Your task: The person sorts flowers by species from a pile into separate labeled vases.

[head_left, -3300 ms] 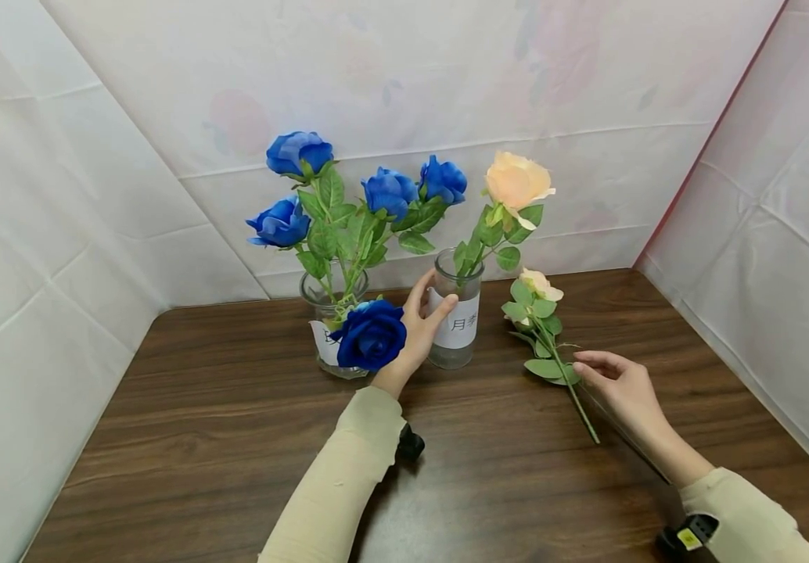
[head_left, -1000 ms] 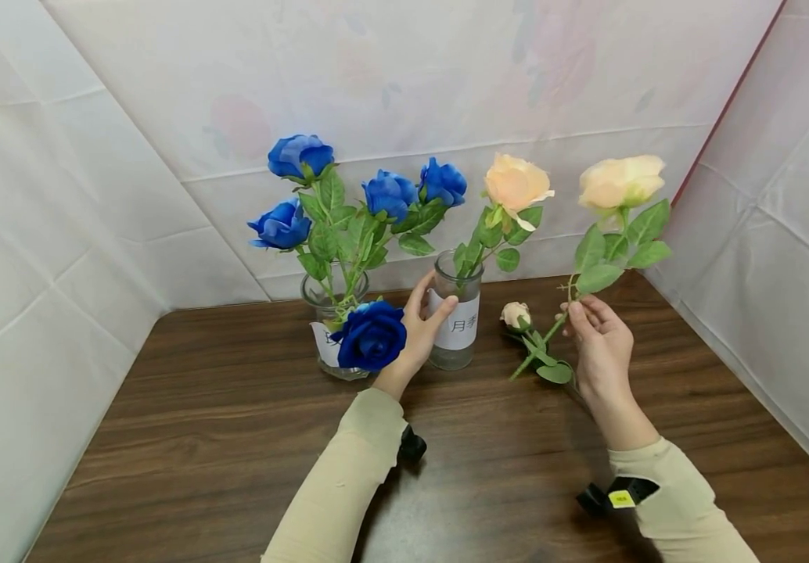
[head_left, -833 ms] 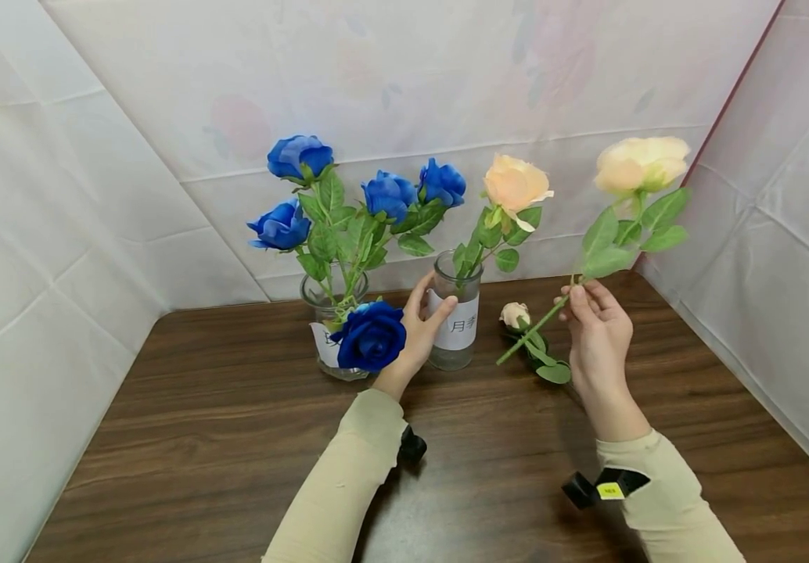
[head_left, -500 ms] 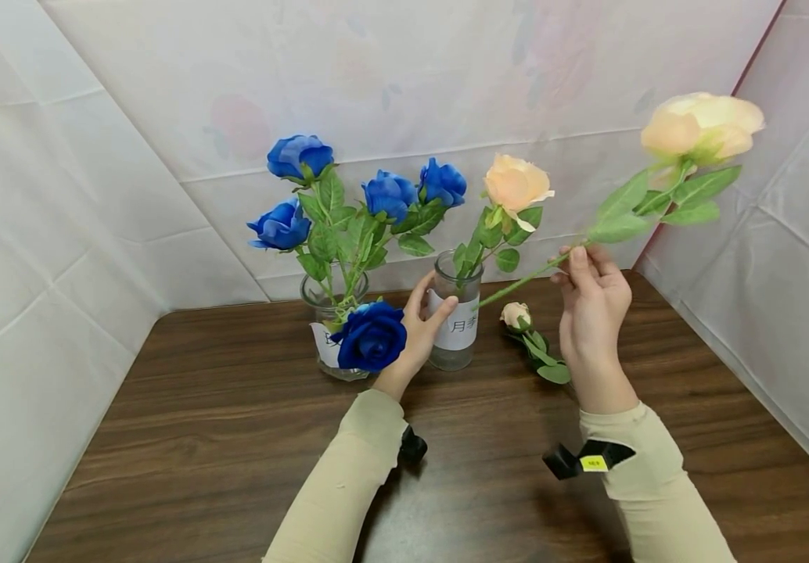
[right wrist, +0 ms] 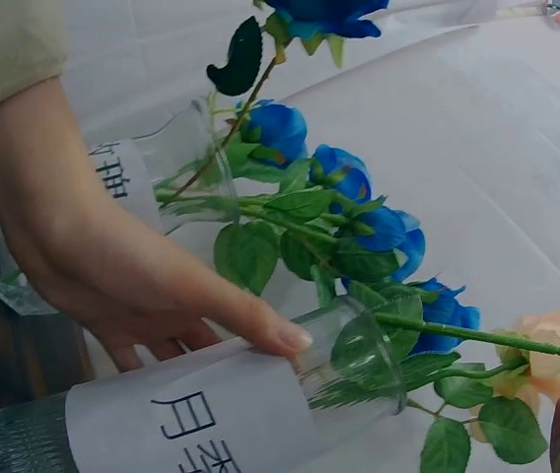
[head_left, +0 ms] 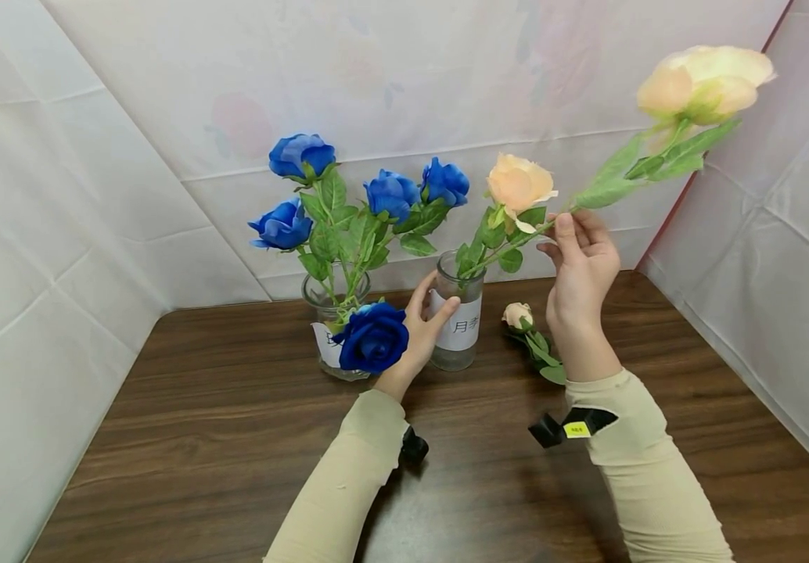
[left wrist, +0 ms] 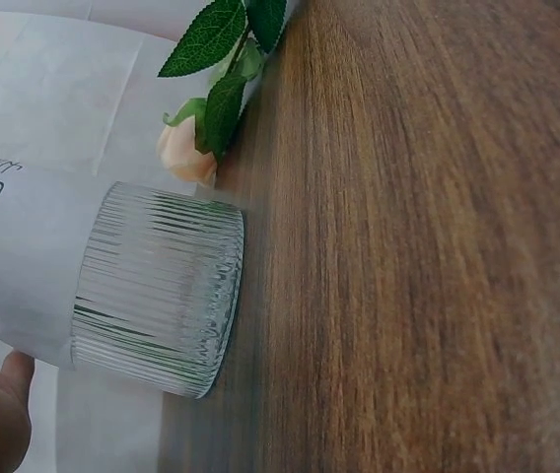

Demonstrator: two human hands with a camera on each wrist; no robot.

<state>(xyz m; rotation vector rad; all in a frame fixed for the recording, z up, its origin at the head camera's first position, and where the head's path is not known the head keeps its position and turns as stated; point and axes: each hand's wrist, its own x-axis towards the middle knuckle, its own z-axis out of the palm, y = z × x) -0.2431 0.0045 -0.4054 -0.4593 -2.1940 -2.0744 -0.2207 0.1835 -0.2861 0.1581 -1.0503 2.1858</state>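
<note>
My left hand (head_left: 415,344) holds a clear glass vase (head_left: 453,359) with a white paper label, its thumb lying across the front. One peach rose (head_left: 519,184) stands in this vase. My right hand (head_left: 585,285) pinches the green stem of a second peach rose (head_left: 710,86), tilted with its bloom up and to the right. That stem's lower end is at the vase mouth; in the right wrist view the stem (right wrist: 487,338) meets the rim, and I cannot tell how far inside it reaches. A smaller pale peach rose (head_left: 518,316) lies on the table, right of the vase.
Another labelled glass vase (head_left: 311,292) stands to the left with several blue roses (head_left: 392,194). One blue rose (head_left: 374,338) leans forward over my left wrist. White cloth (head_left: 221,102) hangs behind and on both sides of the brown wooden table (head_left: 221,453).
My right hand has picked up the second peach rose from the table, raised it, tilted it, and brought its stem end leftward to the vase mouth. My left hand stays on the vase.
</note>
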